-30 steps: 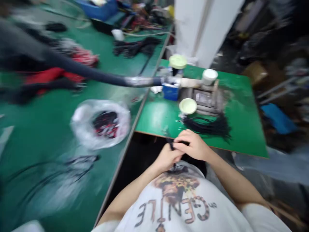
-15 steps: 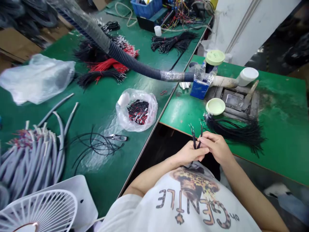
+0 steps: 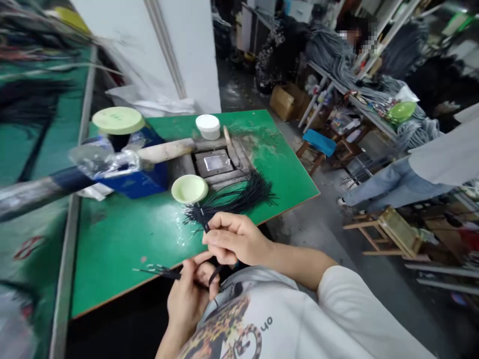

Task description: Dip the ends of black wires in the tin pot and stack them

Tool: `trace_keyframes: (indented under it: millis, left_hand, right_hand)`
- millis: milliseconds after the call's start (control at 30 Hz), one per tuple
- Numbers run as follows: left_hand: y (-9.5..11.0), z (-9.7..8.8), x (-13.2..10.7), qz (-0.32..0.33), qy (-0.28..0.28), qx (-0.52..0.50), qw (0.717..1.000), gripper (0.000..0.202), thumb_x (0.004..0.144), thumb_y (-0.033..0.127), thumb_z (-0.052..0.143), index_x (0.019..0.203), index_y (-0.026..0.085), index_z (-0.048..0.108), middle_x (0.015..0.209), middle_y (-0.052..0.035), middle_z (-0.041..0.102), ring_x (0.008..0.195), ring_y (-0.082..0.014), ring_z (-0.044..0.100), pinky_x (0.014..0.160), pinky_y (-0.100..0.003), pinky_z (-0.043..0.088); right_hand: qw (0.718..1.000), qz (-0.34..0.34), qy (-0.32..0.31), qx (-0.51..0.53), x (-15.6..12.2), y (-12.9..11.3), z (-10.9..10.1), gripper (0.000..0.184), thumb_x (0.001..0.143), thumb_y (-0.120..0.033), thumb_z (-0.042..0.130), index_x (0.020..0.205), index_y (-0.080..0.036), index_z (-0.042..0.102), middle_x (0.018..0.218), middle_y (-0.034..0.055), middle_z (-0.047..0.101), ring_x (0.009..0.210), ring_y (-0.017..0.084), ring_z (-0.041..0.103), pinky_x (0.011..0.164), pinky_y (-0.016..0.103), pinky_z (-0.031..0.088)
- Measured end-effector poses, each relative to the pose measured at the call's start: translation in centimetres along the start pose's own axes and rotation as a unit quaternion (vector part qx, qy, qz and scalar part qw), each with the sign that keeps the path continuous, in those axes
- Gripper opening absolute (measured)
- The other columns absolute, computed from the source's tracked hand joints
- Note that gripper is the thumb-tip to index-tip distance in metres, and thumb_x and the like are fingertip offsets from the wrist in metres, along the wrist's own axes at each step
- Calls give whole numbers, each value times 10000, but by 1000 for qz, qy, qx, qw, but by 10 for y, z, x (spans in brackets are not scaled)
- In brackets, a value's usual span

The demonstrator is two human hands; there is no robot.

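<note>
My left hand [image 3: 190,291] is closed round some thin black wires [image 3: 170,273], whose bare silvery ends point left past the table's front edge. My right hand [image 3: 236,240] pinches another few black cable ends [image 3: 204,223] and holds them up toward the table. The two hands almost meet, and a dark length of cable loops between them. Just beyond the right hand, a bundle of black wires [image 3: 243,198] lies on the green table, its silvery tips toward the left. A pale green bowl [image 3: 189,189] stands behind those tips.
A dirty square metal pot [image 3: 213,162] with a wooden-looking stick [image 3: 231,144] sits behind the bundle. Near it are a white tub [image 3: 208,126], a blue box [image 3: 138,172] and a duct hose [image 3: 41,192]. At right, a person [image 3: 430,164] stands beside a wooden stool [image 3: 398,232].
The view has swung right, bringing the aisle and another person into sight. My hands have drawn slightly apart; the left's wires now point left, while the right lifts its own wires toward the bundle.
</note>
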State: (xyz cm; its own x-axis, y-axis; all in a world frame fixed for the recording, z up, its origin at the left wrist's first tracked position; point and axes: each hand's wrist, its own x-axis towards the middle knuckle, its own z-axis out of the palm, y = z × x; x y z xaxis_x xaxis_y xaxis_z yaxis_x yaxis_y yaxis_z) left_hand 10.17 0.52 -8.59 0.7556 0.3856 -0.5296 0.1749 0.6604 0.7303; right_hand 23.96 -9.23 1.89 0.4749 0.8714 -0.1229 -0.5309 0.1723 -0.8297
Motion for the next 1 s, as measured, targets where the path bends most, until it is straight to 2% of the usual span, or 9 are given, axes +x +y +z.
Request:
trace_keyframes:
  millis: [100, 200, 267, 333, 467, 533, 667, 800, 1000]
  left_hand:
    - [-2, -2, 6, 2, 49, -33, 998, 542, 709, 620, 798, 928, 134, 699, 647, -25, 673, 546, -150, 593, 519, -254, 492]
    - [5, 2, 8, 46, 96, -63, 992, 489, 752, 574, 784, 962, 142, 696, 565, 35, 581, 461, -83, 466, 437, -190, 395]
    - [12, 8, 5, 68, 96, -71, 991, 427, 807, 540, 744, 1006, 167, 686, 467, 93, 425, 380, -53, 283, 365, -170, 246]
    - [19, 15, -1, 73, 75, -59, 993, 374, 802, 481, 762, 1015, 187, 672, 446, 111, 365, 370, -51, 213, 355, -176, 199]
    - [23, 24, -10, 57, 42, -8, 997, 349, 712, 395, 841, 743, 179, 569, 457, 99, 353, 393, -49, 256, 368, -179, 233]
    - [21, 23, -10, 39, 43, 6, 998, 436, 694, 378, 852, 638, 178, 468, 473, 87, 353, 413, -52, 287, 368, -179, 242]
    - [20, 22, -6, 19, 68, 32, 997, 477, 653, 343, 861, 606, 183, 415, 501, 82, 345, 441, -62, 303, 360, -179, 245]
    - [23, 30, -5, 17, 81, 40, 996, 513, 629, 353, 861, 599, 187, 376, 501, 81, 342, 451, -70, 309, 355, -185, 231]
    - [23, 39, -4, 72, 70, 66, 993, 491, 708, 381, 809, 595, 182, 374, 490, 77, 344, 453, -71, 320, 393, -194, 238]
  right_hand:
    - [999, -24, -19, -24, -27, -34, -1, 282, 827, -399, 737, 840, -178, 562, 522, -99, 488, 411, 39, 360, 419, 180, 275]
    - [992, -39, -31, -113, -38, -41, -10, 268, 847, -403, 711, 825, -171, 579, 547, -78, 519, 460, 54, 443, 484, 189, 349]
    - [981, -31, -17, -188, -36, -26, -16, 268, 845, -396, 718, 807, -169, 580, 564, -73, 531, 491, 57, 470, 530, 187, 379]
    - [964, -20, 5, -266, -28, -3, -20, 224, 866, -351, 698, 803, -168, 583, 579, -71, 536, 522, 58, 486, 559, 177, 381]
    - [910, -23, 39, -412, -15, 36, -23, 116, 894, -238, 648, 815, -167, 601, 666, -47, 569, 615, 69, 508, 595, 168, 369]
    - [889, -25, 41, -455, -12, 44, -22, 113, 892, -248, 659, 827, -169, 613, 735, -31, 601, 678, 81, 541, 622, 168, 378]
    - [866, -26, 30, -498, -12, 48, -24, 125, 913, -278, 638, 855, -167, 629, 839, -6, 659, 779, 100, 594, 679, 174, 399]
    - [856, -28, 35, -516, -12, 51, -30, 145, 924, -303, 625, 880, -169, 655, 835, -9, 670, 789, 103, 598, 671, 171, 400]
    - [876, -46, 66, -476, -10, 61, -38, 139, 901, -292, 648, 931, -164, 695, 816, -19, 682, 739, 80, 605, 647, 143, 408]
